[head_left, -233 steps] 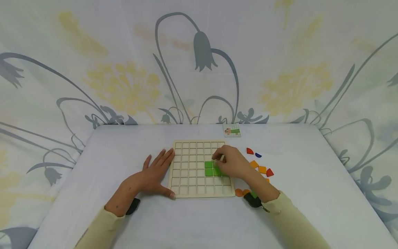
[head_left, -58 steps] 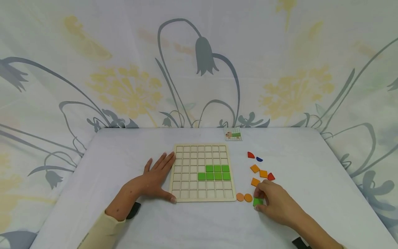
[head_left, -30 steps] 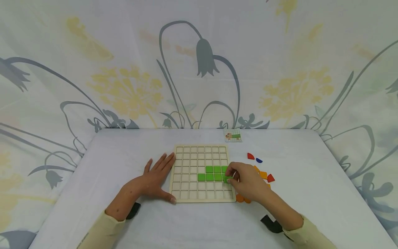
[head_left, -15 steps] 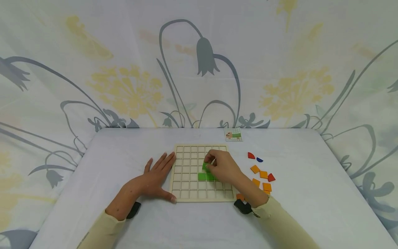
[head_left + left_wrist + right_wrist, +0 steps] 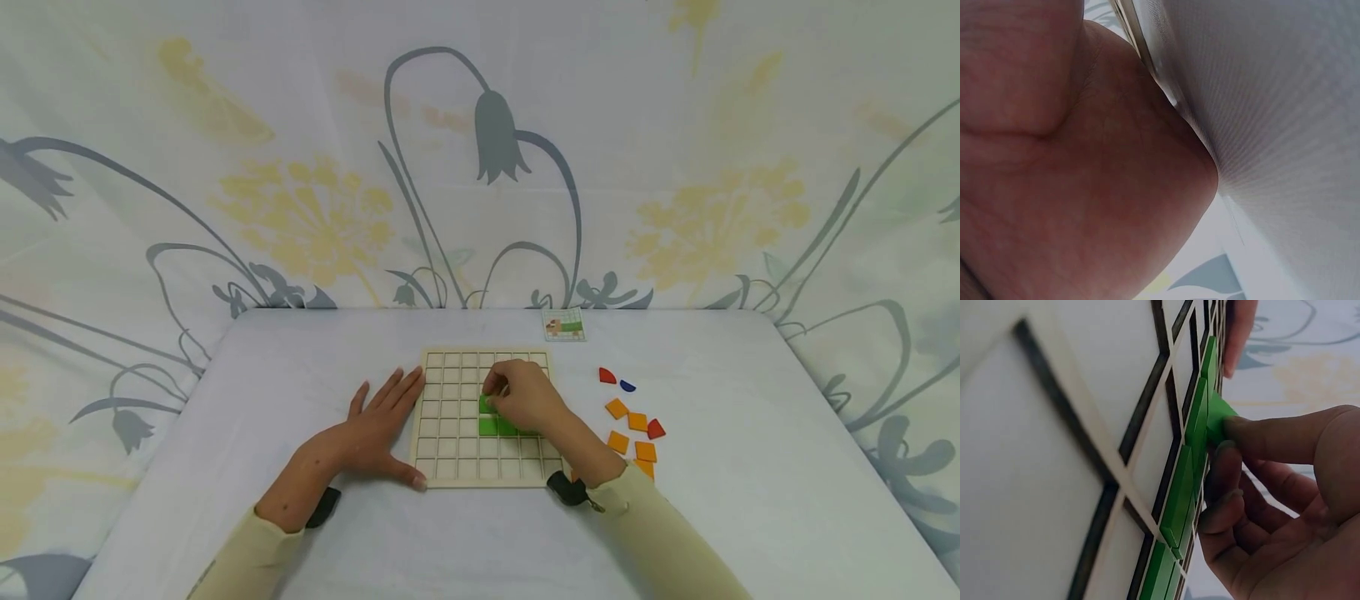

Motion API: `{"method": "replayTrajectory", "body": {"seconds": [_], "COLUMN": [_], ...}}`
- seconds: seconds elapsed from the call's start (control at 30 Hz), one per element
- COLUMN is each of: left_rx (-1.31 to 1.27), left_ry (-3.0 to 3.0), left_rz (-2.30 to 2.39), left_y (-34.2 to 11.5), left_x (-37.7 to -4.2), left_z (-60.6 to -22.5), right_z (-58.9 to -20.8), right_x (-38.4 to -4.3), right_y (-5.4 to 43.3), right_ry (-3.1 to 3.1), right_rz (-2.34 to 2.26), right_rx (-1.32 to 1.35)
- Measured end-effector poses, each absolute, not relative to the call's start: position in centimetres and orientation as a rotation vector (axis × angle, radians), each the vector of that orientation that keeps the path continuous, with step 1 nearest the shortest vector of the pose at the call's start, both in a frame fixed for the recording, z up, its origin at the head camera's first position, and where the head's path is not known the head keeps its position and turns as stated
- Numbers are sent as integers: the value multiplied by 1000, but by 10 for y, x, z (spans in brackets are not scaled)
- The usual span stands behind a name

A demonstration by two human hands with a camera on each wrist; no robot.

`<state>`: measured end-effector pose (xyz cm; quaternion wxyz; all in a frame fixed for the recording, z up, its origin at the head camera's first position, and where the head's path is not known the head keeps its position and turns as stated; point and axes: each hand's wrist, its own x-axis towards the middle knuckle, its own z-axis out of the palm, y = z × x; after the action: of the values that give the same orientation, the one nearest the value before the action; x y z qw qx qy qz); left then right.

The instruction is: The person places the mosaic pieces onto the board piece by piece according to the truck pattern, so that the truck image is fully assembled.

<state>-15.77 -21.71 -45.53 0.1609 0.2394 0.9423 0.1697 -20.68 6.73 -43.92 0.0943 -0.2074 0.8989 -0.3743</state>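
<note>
A pale wooden grid board [image 5: 448, 446] lies on the white table, with two rows of green square tiles [image 5: 488, 427] set in its cells. Between thumb and fingers, my right hand [image 5: 528, 398] pinches another green square tile [image 5: 1218, 417], which looks tilted in the right wrist view, over the left end of the upper green row. That hand covers most of the upper row. My left hand [image 5: 372, 432] rests flat with spread fingers, its fingertips and thumb touching the board's left edge. The left wrist view shows mostly its palm [image 5: 1104, 169].
Right of the board lie several orange squares [image 5: 637, 422], red quarter-round pieces [image 5: 656, 428] and a blue half-round piece [image 5: 627, 386]. The right forearm hides part of that group. Behind the board is a small picture card [image 5: 564, 325] with a gridded animal figure.
My right hand took a green tile from the table at the right and carried it leftward across the board. More green tiles lie in the grid than at first. My left hand stays put.
</note>
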Motion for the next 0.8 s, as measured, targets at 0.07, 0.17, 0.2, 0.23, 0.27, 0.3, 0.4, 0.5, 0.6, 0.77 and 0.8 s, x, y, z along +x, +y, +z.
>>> {"method": "replayTrajectory", "body": {"seconds": [0.07,0.17,0.2,0.23,0.27,0.3,0.4,0.5,0.6,0.77,0.8], "left_rx": [682,684,684,685,688,690,692,692,694,690,689], "left_ry": [2691,2693,2694,2694,2695,2695,2697,2699,2703,2704,2704], "left_rz": [483,485,483,483,484,484,483,481,474,463,462], "left_y": [-217,-217,-217,-217,-217,-217,-218,-218,-218,-218,-218], "left_x": [-158,-158,-158,-158,-158,-158,-158,-158,-158,-159,-159], "left_z": [-455,-456,-456,-456,-456,-457,-457,-457,-459,-460,-460], "right_z": [-440,-441,-442,-441,-441,-441,-438,-438,-439,-439,-438], "right_x": [-206,-205,-205,-205,-205,-204,-204,-203,-202,-199,-198], "right_y": [68,69,69,69,70,70,70,72,75,89,93], "right_ry": [2670,2687,2693,2695,2698,2699,2692,2690,2691,2713,2718], "right_rz": [-1097,-1077,-1072,-1070,-1066,-1067,-1068,-1056,-1052,-1074,-1083], "right_rx": [-609,-610,-613,-614,-618,-617,-598,-587,-598,-611,-606]}}
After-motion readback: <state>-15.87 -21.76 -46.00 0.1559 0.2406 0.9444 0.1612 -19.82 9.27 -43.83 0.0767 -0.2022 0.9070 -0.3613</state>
